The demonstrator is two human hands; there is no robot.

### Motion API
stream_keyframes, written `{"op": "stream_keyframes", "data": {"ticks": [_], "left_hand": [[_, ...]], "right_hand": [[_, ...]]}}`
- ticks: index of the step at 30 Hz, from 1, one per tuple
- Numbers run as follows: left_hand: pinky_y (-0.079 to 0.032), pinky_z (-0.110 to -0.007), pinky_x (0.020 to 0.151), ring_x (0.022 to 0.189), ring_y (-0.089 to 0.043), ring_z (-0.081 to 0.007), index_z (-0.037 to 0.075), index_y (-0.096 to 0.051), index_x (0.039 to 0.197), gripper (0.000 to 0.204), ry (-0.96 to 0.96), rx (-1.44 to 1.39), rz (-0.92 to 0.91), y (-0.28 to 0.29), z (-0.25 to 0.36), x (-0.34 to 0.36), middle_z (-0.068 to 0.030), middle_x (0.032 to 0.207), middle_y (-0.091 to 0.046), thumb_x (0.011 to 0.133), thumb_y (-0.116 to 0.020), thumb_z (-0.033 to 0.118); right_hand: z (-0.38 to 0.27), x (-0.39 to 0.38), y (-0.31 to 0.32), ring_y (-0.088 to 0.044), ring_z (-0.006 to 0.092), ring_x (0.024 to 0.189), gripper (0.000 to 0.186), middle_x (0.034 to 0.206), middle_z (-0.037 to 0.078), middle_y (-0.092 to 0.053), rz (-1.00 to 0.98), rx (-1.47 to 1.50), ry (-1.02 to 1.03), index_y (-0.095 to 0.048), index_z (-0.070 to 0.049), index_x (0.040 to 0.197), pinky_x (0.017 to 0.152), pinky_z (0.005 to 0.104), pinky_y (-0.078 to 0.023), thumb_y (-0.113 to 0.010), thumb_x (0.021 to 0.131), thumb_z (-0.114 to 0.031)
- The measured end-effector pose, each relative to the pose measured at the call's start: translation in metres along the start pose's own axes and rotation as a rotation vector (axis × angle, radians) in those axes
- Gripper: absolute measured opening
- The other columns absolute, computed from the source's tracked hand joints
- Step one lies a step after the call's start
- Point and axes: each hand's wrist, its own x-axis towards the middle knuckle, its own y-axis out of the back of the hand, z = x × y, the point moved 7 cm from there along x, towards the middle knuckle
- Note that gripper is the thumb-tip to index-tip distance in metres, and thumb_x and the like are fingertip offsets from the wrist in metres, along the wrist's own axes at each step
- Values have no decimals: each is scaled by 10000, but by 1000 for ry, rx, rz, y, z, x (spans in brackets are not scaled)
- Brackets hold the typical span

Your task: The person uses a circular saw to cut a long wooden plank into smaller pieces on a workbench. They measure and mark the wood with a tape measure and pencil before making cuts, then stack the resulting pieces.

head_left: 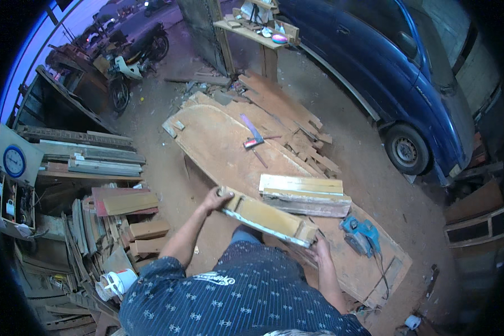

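Observation:
Both hands hold a short, thick piece of wood (pixel 266 214) in front of my body, just off the near edge of the workbench (pixel 218 145). It has a yellowish face, a pale long edge and notch-like cuts near both ends. My left hand (pixel 214 200) grips its left end, fingers closed round it. At the lower right end, my right hand (pixel 320 249) is closed on it, its fingers partly hidden. Beyond the piece, a few similar boards (pixel 308 204) lie stacked on the bench. A blue electric planer (pixel 361 236) rests to their right, its cord trailing down.
A try square (pixel 253 139) lies farther up the bench near a thin dark stick (pixel 260 158). Scrap boards (pixel 280 101) lie beyond. Timber piles (pixel 95 157) and a white bucket (pixel 117 283) stand left; a blue vehicle (pixel 375 61) is parked at right, a motorcycle (pixel 131 67) far left.

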Motion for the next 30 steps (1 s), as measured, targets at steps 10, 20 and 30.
{"op": "stream_keyframes", "data": {"ticks": [10,20,30], "left_hand": [[-542,-354,910,1051,-676,-190,-13,-654,1276,530,-30,29,16,108,-43,149,-115,1183,-721,954,-713,404],[-544,-340,904,1024,-683,-200,-26,-505,1451,694,-137,-136,-561,-7,77,311,-146,1153,-714,933,-742,372],[-433,-515,1035,1232,-538,-420,2,-590,1296,605,-1238,466,591,72,518,448,-253,1280,-613,918,-656,470]], "right_hand": [[-62,20,-160,-656,300,1132,506,1279,189,-632,140,-142,237,-476,25,1399,765,432,-616,-574,1038,-317],[-42,185,-199,-678,222,759,297,917,116,-665,570,-370,229,-592,35,1221,600,349,-596,-586,1030,-192],[-64,86,-281,-683,178,826,311,1015,120,-705,505,132,222,-640,20,1241,676,305,-575,-641,985,-157]]}}
